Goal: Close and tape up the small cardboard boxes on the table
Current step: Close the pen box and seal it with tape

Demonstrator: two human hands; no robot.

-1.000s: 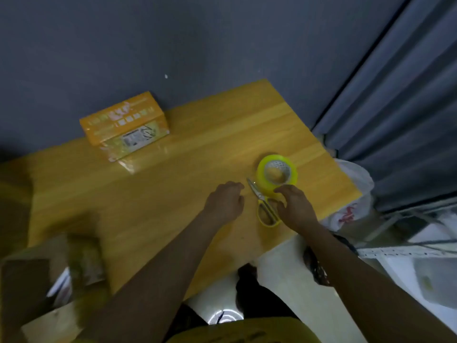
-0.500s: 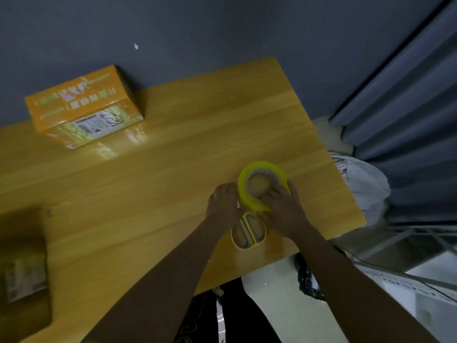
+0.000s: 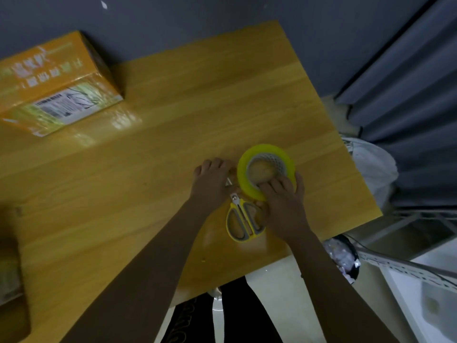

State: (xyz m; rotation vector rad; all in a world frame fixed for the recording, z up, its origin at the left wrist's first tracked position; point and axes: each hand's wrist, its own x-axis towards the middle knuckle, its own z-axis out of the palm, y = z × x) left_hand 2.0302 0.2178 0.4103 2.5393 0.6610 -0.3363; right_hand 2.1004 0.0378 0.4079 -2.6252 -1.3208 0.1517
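A yellow roll of tape (image 3: 265,157) lies flat on the wooden table (image 3: 173,107) near its right edge. My right hand (image 3: 284,201) grips the roll's near rim, fingers hooked into its core. My left hand (image 3: 211,179) rests with curled fingers on the table just left of the roll, over the blades of yellow-handled scissors (image 3: 243,224); whether it grips them is hidden. An orange cardboard box (image 3: 54,82) with a white label stands closed at the back left. A brown box (image 3: 10,280) shows at the left edge, dark and cut off.
A grey wall runs behind the table and a grey curtain (image 3: 408,95) hangs to the right. A white bag (image 3: 373,169) lies on the floor past the table's right edge, and white furniture (image 3: 420,293) stands at the lower right.
My right hand has gone from the scissors' handles onto the tape roll and hooked into it. My left hand has slid up beside the roll. The view has swung left and closer.
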